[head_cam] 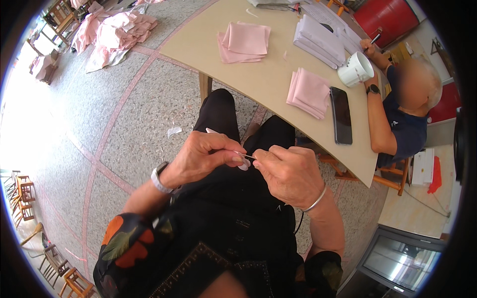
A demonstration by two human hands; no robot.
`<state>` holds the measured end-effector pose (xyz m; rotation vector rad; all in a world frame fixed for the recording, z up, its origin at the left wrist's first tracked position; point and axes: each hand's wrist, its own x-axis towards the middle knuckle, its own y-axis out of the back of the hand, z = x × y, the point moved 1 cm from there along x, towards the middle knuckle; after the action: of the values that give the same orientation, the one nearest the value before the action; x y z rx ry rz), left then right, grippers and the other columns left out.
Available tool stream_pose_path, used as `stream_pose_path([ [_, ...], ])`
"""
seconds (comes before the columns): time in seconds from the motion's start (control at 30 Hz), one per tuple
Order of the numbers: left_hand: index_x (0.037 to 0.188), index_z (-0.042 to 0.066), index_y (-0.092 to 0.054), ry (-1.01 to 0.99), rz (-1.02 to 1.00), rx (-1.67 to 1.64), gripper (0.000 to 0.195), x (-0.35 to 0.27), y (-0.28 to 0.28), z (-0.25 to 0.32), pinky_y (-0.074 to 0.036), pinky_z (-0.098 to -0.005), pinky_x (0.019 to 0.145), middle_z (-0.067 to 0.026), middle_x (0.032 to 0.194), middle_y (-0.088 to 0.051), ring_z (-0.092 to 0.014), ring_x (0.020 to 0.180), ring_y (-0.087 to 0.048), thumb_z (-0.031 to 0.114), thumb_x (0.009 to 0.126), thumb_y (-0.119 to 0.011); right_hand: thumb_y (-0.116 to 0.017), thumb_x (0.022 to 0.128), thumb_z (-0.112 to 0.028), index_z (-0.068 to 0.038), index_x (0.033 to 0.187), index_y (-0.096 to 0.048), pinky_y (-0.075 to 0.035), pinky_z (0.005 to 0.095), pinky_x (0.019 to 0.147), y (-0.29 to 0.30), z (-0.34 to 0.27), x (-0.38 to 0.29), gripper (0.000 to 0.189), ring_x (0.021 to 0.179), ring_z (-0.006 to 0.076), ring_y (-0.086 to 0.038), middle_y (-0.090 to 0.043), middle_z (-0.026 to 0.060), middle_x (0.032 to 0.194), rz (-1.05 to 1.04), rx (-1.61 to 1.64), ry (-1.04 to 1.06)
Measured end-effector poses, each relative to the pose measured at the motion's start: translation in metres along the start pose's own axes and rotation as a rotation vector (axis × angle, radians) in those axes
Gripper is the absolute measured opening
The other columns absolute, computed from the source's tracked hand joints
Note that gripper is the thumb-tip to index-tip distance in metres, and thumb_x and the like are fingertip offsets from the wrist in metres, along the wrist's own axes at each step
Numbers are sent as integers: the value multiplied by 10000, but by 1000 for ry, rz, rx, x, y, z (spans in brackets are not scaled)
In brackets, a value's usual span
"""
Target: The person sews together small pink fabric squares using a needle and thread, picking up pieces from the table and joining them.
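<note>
My left hand [208, 154] pinches a small piece of pale pink fabric [244, 164] between thumb and fingers above my lap. Against it, my right hand [287, 171] grips a thin metal rod-like tool [248, 155], whose tip meets the fabric at my left fingertips. Its exact kind is too small to tell. On the table [275, 85] lie two stacks of folded pink cloth, one farther off [248, 41] and one nearer the right [309, 93].
A black smartphone [341, 115], a white mug [356, 69] and folded white papers [319, 43] rest on the table. Another person [402, 111] sits at the right, holding a pen [375, 38]. A pink cloth heap [119, 35] lies on the floor.
</note>
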<state>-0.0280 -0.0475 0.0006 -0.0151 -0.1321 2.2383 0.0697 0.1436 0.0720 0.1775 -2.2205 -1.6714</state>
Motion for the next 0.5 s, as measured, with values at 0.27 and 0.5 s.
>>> stream_pose_path([
  [0.27,998,-82,-704,71,80,-123,131,-1,-4,-6,-614,-297,751,-165,926,-733,-203,829,-727,6,905,-674,-705,846,-115,-45,915,-685,-464,326,489,-32,5,-4,100,537,231,-603,-596,48,665,211,190,-32],
  [0.5,1009,-100,-692,97,104,-225,164,0,-5,-10,-627,-324,741,-186,930,-731,-223,810,-733,31,913,-672,-684,877,-54,7,924,-672,-506,331,527,-43,10,-5,78,601,265,-655,-649,97,716,388,519,-129],
])
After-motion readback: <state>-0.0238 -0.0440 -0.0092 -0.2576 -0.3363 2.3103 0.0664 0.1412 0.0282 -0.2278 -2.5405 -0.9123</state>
